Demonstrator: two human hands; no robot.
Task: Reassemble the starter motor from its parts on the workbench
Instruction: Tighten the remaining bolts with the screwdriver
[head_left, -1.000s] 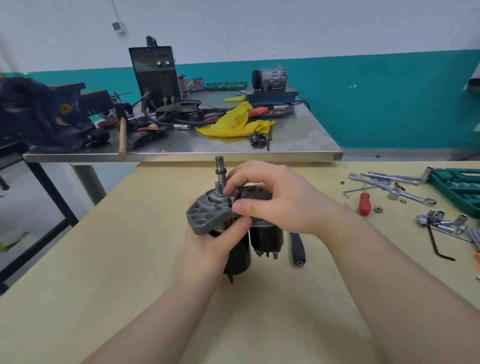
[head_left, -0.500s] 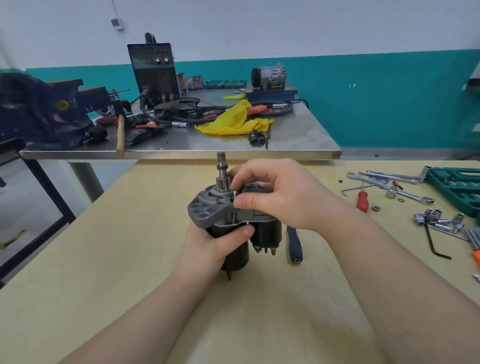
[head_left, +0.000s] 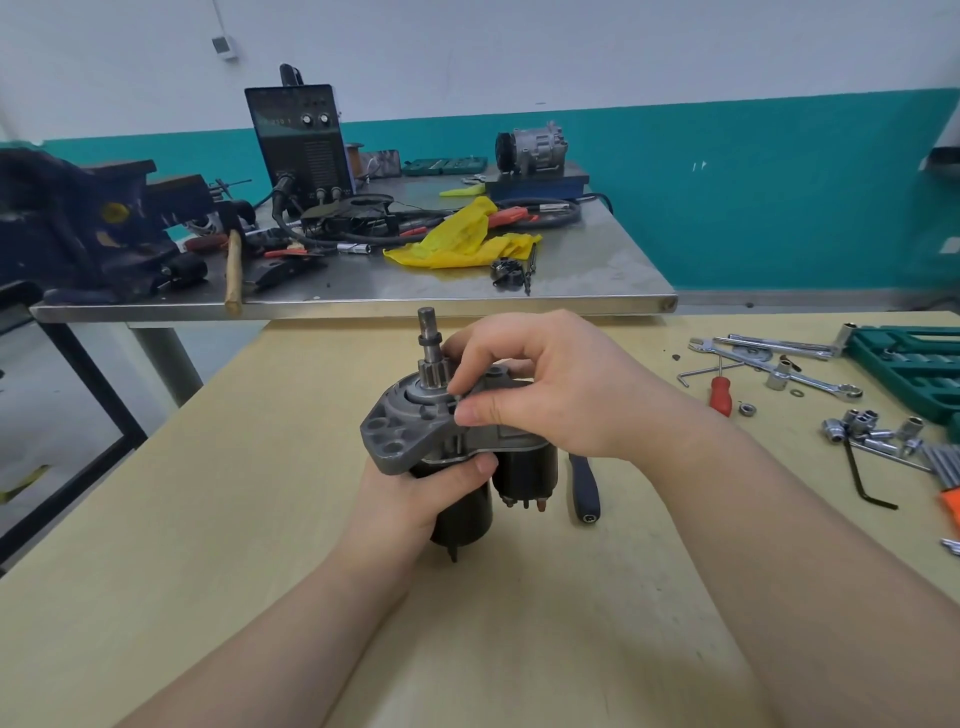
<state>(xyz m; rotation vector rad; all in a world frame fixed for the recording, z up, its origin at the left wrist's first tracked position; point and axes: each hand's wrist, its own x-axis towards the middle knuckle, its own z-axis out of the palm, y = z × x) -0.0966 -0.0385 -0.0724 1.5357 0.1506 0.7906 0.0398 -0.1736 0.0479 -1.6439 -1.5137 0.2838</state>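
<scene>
The starter motor (head_left: 400, 431) stands upright over the wooden workbench (head_left: 260, 519), its grey nose housing on top and the pinion shaft (head_left: 429, 345) pointing up. My left hand (head_left: 415, 493) grips the black motor body from below and behind, thumb across its front. My right hand (head_left: 545, 389) reaches over the housing, thumb and forefinger pinching a thin long bolt (head_left: 459, 421) that runs down through the housing edge. The black solenoid (head_left: 524, 478) hangs beside the body, partly hidden by my right hand.
A black tool handle (head_left: 584, 488) lies just right of the motor. Wrenches (head_left: 779, 364), a red screwdriver (head_left: 721, 392), sockets (head_left: 862, 428), a hex key (head_left: 862, 478) and a green socket case (head_left: 919, 369) fill the bench's right. Behind stands a steel table (head_left: 597, 280) with a vise (head_left: 78, 228), welder (head_left: 298, 140) and yellow cloth (head_left: 462, 236).
The motor has risen slightly and tilted a little; my right thumb and forefinger stay on the bolt at the housing edge, shifted a bit. My left hand keeps its hold.
</scene>
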